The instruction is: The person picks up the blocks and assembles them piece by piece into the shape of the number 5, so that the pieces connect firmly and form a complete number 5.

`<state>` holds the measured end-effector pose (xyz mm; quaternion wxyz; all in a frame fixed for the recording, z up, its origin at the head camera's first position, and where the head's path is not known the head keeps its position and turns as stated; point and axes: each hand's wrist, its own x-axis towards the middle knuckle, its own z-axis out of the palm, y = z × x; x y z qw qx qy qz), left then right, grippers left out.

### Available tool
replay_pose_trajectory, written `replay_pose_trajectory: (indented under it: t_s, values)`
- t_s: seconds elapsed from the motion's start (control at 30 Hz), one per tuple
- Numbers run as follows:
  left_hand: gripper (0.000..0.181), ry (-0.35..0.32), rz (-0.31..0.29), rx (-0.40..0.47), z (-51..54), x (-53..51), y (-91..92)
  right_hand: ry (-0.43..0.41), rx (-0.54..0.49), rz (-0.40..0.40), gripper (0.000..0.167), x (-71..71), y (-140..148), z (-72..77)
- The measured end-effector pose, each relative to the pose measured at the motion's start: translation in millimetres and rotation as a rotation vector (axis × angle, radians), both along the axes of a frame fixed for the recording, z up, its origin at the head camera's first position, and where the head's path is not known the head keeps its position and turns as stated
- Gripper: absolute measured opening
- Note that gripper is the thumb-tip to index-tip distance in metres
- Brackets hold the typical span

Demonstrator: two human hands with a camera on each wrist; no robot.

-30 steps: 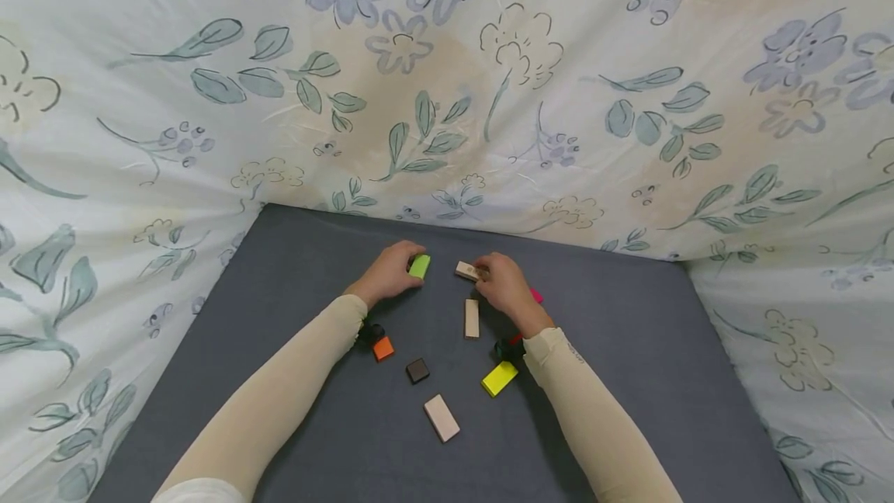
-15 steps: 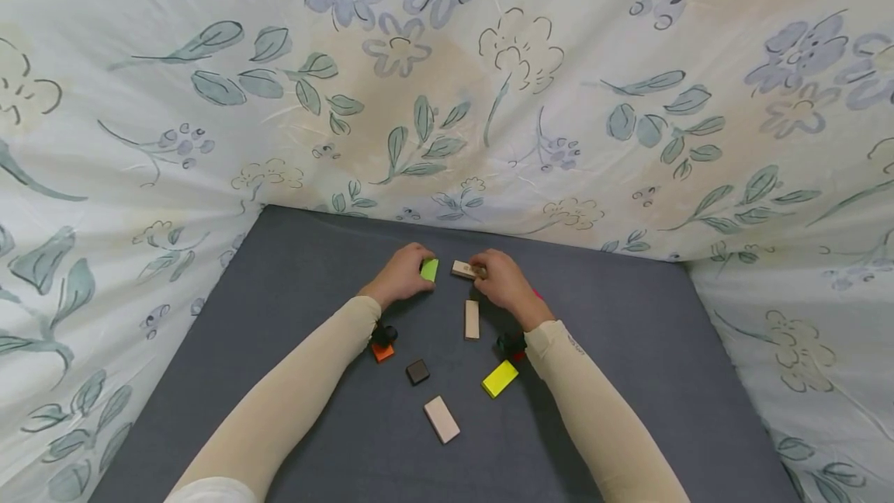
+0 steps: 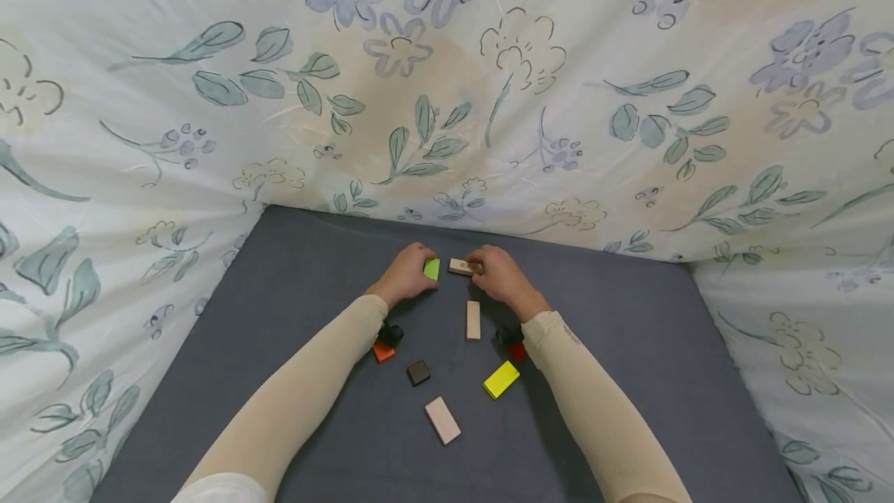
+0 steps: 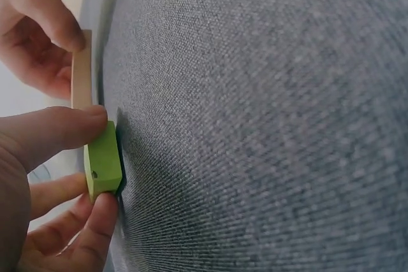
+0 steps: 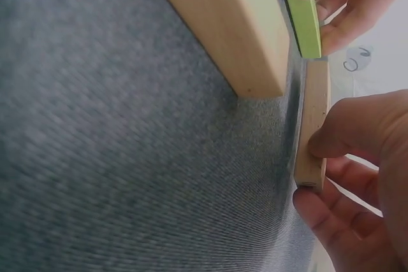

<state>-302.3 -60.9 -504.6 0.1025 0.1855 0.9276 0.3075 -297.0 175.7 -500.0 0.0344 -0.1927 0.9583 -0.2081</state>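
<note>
Your left hand [image 3: 403, 275] pinches the green block [image 3: 432, 269]; your right hand [image 3: 501, 276] grips the wooden block [image 3: 458, 265] just right of it, long axis pointing at the green, narrow gap between. Both sit toward the table's [image 3: 601, 317] far edge.

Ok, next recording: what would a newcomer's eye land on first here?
Probably the lime-green block in the left hand, held close to a wooden block in the right hand, near the far edge of the dark grey surface. Next, perhaps, the bright yellow block lying nearer the person, beside the right forearm. Behind it all, the floral cloth fills the upper part of the head view.
</note>
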Motion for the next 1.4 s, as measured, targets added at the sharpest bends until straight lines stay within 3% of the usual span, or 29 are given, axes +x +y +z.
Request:
replay_pose_trajectory:
  t_s: [0.4, 0.9, 1.4]
  values:
    - [0.061, 0.031, 0.02, -0.007, -7.0, 6.6, 4.5, 0.002, 0.015, 0.029, 0.034, -1.9, -4, -7.2]
    - [0.06, 0.039, 0.003, -0.05, -1.8, 14.7, 6.5, -0.012, 0.005, 0.005, 0.034, 4.5, -16, -5.9]
    - [0.061, 0.047, 0.008, -0.052, -5.7, 5.5, 11.0, 0.018, 0.011, 0.055, 0.035, -4.4, -11, -9.5]
